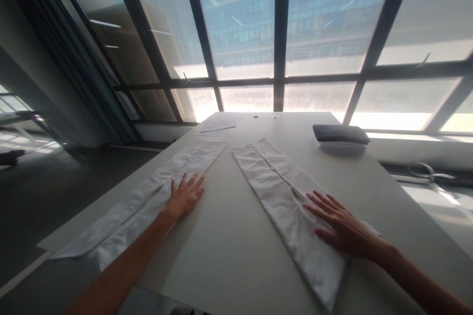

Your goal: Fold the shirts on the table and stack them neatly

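Observation:
Two long white folded cloths lie on a white table, splayed apart towards me, each with a line like a seam or fold edge along its length. My left hand point(185, 196) rests with fingers spread on the left white cloth point(148, 194), near its inner edge. On the right white cloth point(275, 189), my right hand point(338, 224) lies flat with its fingers stretched out. A small gap or lifted fold shows in that cloth just beside the right fingertips. Neither hand grips anything. Part of the right cloth is hidden under my right hand.
A folded dark grey cloth point(340, 133) tops a stack of white folded cloth point(342, 147) on the right of the table point(229, 236). Papers point(218, 127) lie at the far left. Large windows point(244, 19) stand behind the table, and a dark curtain point(74, 59) hangs left.

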`<state>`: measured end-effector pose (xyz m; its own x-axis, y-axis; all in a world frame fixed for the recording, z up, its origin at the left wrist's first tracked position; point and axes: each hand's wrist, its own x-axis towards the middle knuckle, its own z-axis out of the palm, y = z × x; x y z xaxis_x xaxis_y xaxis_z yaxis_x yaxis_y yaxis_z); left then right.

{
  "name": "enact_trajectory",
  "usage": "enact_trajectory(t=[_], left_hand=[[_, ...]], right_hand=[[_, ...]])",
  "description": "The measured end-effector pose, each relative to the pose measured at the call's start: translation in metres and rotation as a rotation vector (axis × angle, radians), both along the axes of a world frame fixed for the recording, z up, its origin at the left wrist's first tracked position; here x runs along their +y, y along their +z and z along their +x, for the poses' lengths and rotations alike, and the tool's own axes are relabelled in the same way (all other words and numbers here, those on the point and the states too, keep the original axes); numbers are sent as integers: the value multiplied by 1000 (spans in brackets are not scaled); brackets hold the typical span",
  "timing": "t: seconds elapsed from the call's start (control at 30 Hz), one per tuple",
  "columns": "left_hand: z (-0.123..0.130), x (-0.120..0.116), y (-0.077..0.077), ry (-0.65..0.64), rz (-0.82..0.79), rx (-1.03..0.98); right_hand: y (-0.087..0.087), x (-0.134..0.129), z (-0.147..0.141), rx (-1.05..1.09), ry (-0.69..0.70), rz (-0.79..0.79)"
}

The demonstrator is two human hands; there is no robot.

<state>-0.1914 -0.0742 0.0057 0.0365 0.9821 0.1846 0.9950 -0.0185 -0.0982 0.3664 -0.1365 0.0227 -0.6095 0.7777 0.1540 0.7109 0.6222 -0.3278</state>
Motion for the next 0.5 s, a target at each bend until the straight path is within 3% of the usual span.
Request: enact_trajectory(t=[0.07,0.17,0.37,0.5], left_hand=[[-37,-8,-2,105,-111,-53],[-66,-6,-6,159,-139,-93],[-77,28,-4,267,-154,-126],[-77,44,5,285,-130,-140]], right_hand=[[-6,9,-1,-37,48,-40],[-20,10,-17,-72,21,-62],[-39,7,-61,-102,-193,-3],[-41,23,-95,-122,-348,-16]])
